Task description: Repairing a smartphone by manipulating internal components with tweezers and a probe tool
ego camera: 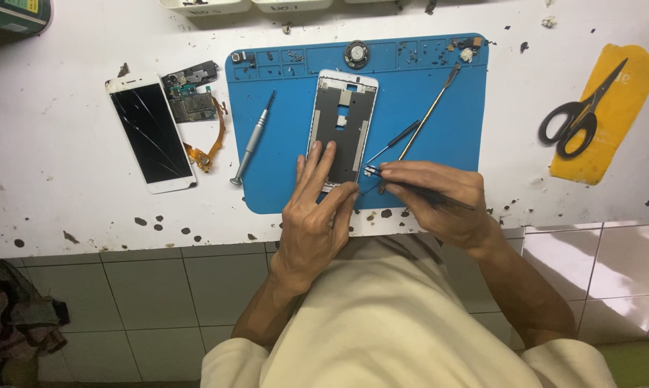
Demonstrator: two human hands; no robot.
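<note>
Left hand (316, 215) fingers spread flat pinning frame (342, 129) on mat (439, 108), right hand (432, 197) pinching tweezers (410, 185) on tiny part (369, 171) at frame's lower edge; loose pinch could flick it away.

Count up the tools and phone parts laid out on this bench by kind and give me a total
Screwdrivers: 1
Thin probe tools on the blue mat: 2
Tweezers in the right hand: 1
Scissors: 1
Phone frame under the left hand: 1
Cracked screens: 1
Circuit boards: 1
Total: 8
</note>
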